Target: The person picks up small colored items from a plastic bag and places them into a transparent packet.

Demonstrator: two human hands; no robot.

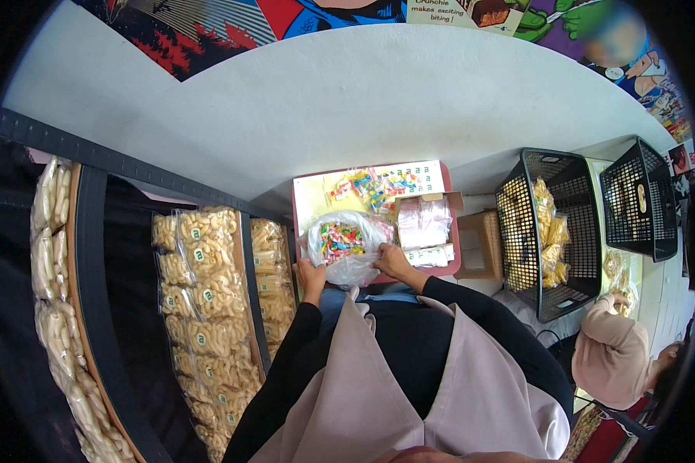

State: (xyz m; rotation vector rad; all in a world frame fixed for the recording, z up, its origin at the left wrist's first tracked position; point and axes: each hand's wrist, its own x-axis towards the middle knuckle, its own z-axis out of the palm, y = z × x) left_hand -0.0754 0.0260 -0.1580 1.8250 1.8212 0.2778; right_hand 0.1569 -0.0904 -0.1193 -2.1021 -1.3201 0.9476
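A clear plastic bag (354,272) lies open before me on a small red-edged table (455,270), full of small, brightly coloured wrapped pieces (341,239) that look like sweets. My left hand (310,279) is closed on the near left edge of the bag. On the near right side, my right hand (394,262) pinches the bag's rim. Beyond the bag lie several small clear packets (374,189) of similar coloured pieces, on a pale sheet (313,189) with green marks. An open carton (454,202) beside my right hand holds a stack of clear plastic sleeves (425,224).
Racks of bagged, ring-shaped snacks (208,301) stand at my left. A black crate (519,220) with yellow snack packs (552,239) is on the right, with another black crate (649,204) behind it. Another person (614,351) works at far right. A white wall (347,100) rises beyond the table.
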